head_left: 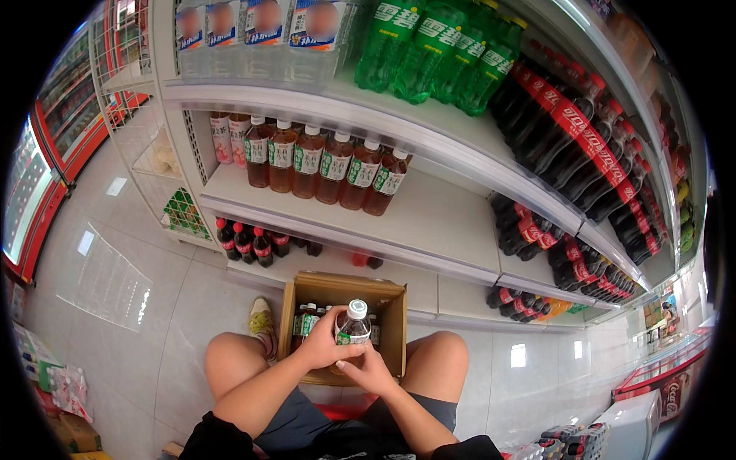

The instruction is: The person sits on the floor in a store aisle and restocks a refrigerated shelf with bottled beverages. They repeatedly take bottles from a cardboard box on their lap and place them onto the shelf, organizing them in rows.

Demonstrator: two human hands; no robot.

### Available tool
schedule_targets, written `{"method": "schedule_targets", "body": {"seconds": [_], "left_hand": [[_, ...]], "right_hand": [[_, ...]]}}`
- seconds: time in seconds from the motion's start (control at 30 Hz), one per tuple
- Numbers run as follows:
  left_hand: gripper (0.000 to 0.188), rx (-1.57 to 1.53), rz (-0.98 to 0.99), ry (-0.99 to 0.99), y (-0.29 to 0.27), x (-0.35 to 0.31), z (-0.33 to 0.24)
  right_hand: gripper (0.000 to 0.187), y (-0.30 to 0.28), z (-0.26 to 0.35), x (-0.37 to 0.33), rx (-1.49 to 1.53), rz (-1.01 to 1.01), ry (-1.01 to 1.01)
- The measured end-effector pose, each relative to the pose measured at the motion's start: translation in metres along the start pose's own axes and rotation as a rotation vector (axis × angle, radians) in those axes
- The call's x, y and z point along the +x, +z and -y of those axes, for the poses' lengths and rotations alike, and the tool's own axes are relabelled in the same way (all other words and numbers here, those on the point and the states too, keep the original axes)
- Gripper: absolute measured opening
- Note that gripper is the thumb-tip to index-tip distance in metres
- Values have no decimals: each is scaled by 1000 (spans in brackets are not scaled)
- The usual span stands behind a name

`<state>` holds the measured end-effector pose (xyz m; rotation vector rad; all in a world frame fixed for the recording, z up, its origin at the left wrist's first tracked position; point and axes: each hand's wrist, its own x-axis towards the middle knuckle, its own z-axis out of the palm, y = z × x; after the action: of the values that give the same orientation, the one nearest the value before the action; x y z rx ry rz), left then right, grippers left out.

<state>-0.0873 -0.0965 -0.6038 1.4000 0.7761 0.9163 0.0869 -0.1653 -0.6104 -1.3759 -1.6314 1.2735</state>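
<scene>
Between my knees stands an open cardboard box (392,303) with several white-capped tea bottles (306,318) inside. Above it I hold one more tea bottle (353,330), upright, brown with a white cap and a green and white label. My left hand (323,341) wraps round its side. The fingers of my right hand (369,372) close on its lower part. In front, a row of matching tea bottles (308,165) lines the left part of the middle shelf (429,211).
Dark cola bottles (253,244) stand on the low shelf at left, more cola (583,146) on the right shelves. Green soda bottles (437,57) and clear water bottles (291,57) fill the upper shelf. A white wire rack (138,84) borders the left. Packed cans or bottles (571,443) sit at lower right.
</scene>
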Motion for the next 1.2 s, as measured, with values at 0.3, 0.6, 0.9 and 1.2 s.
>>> {"method": "schedule_targets", "body": {"seconds": [0.3, 0.6, 0.9, 1.2], "left_hand": [[84, 79, -1, -34, 0, 0, 2], [82, 40, 28, -37, 2, 1, 6], [81, 164, -23, -39, 0, 2, 3], [80, 242, -76, -25, -2, 7, 7]], "right_hand": [[54, 2, 8, -3, 41, -7, 38], [57, 1, -8, -2, 2, 36, 27], [63, -115, 99, 8, -300, -309, -353], [84, -135, 312, 55, -147, -277, -1542]]}}
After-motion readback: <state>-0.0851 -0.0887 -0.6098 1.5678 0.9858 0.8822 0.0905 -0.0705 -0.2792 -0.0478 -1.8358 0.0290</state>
